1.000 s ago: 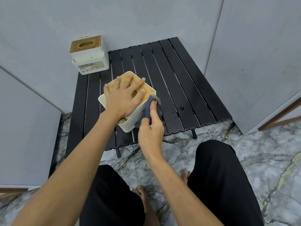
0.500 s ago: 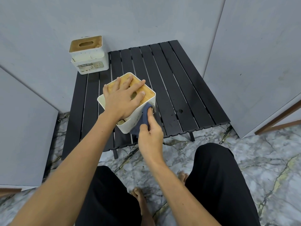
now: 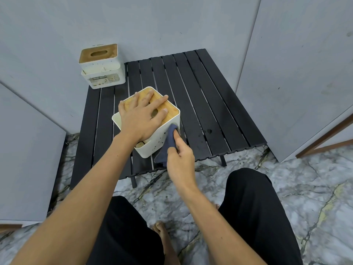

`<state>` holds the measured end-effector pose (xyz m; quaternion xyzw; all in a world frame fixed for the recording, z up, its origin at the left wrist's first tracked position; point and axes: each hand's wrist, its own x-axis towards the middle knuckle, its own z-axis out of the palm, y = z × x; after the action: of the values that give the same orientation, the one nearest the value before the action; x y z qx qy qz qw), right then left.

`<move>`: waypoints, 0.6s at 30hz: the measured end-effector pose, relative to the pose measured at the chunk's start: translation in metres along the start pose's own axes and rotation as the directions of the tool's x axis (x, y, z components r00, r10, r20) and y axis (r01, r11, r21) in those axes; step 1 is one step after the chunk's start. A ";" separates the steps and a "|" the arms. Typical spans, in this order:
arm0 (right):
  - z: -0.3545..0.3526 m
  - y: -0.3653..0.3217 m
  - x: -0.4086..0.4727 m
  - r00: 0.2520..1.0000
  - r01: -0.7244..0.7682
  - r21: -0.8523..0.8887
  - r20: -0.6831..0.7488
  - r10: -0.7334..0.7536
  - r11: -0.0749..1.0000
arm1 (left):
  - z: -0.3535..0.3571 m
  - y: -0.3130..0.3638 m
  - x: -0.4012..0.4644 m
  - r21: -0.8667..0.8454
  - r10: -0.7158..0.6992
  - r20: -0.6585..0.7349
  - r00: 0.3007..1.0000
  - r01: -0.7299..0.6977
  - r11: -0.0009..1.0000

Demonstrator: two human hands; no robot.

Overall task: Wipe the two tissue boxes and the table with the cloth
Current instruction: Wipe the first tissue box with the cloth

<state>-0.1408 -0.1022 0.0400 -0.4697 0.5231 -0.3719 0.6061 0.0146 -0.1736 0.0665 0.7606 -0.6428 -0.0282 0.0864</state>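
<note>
**Wiping the near tissue box**

The near tissue box (image 3: 152, 134), white with a wooden lid, sits on the near middle of the black slatted table (image 3: 200, 104). My left hand (image 3: 141, 117) lies on its lid with fingers spread flat, pressing down and hiding most of the slot. My right hand (image 3: 179, 159) pinches the dark blue cloth (image 3: 168, 142), thumb pushing it against the box's near right wall; the cloth's lower part hangs over the table edge, partly hidden behind my hand. The second tissue box (image 3: 102, 67) stands at the far left corner, against the grey wall (image 3: 152, 25), its label too small to read. Below are my black trousers (image 3: 254, 207) and the marble floor (image 3: 305, 188).
</note>
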 end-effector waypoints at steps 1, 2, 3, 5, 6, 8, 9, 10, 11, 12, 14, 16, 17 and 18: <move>0.001 -0.004 -0.004 0.999 0.041 0.004 0.006 -0.041 0.999 | 0.000 0.000 -0.001 -0.002 0.002 0.000 1.000 -0.002 1.000; 0.002 -0.007 -0.004 0.997 0.080 0.004 -0.002 -0.080 0.997 | -0.001 0.000 -0.001 -0.007 0.004 -0.001 1.000 -0.004 1.000; 0.001 -0.011 -0.001 0.994 0.109 0.001 -0.021 -0.109 0.994 | -0.001 0.000 -0.001 -0.010 0.005 0.001 1.000 -0.005 1.000; -0.004 -0.013 0.011 0.989 0.131 -0.012 -0.068 -0.132 0.991 | -0.001 0.000 0.000 -0.011 0.001 0.007 1.000 -0.001 1.000; -0.007 -0.012 0.018 0.989 0.122 -0.013 -0.079 -0.123 0.992 | -0.001 0.001 0.001 -0.011 -0.002 0.013 1.000 0.002 1.000; -0.011 -0.007 0.025 0.996 0.066 -0.013 -0.065 -0.067 0.998 | -0.001 0.000 0.002 -0.010 -0.010 0.027 1.000 0.010 1.000; -0.012 -0.004 0.026 0.998 0.031 -0.016 -0.052 -0.032 0.999 | -0.001 0.000 0.003 -0.009 -0.014 0.036 0.999 0.014 1.000; -0.013 -0.002 0.025 0.999 0.003 -0.018 -0.040 -0.004 1.000 | -0.002 0.000 0.003 -0.009 -0.020 0.046 0.999 0.020 1.000; -0.014 0.000 0.023 0.999 -0.016 -0.021 -0.029 0.015 1.000 | -0.002 0.000 0.004 -0.011 -0.025 0.059 0.998 0.026 1.000; -0.014 0.002 0.022 0.999 -0.028 -0.022 -0.020 0.027 0.999 | -0.004 0.000 0.004 -0.025 -0.030 0.076 0.997 0.032 0.999; -0.017 0.004 0.021 0.999 -0.036 -0.015 -0.003 0.036 0.999 | -0.010 0.000 0.006 -0.112 -0.027 0.113 0.993 0.040 0.993; -0.019 0.006 0.019 0.999 -0.030 -0.018 0.014 0.031 0.999 | -0.015 -0.003 0.005 -0.244 -0.017 0.113 0.993 0.045 0.969; -0.019 0.007 0.017 0.999 -0.024 -0.026 0.026 0.025 0.999 | -0.016 -0.006 0.004 -0.292 -0.018 0.096 0.995 0.046 0.955; -0.019 0.008 0.014 0.999 -0.015 -0.031 0.041 0.016 0.999 | -0.016 -0.009 0.003 -0.314 -0.020 0.077 0.997 0.043 0.949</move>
<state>-0.1571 -0.1168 0.0281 -0.4823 0.5197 -0.3495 0.6125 0.0267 -0.1737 0.0805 0.7457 -0.6206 -0.1593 0.1828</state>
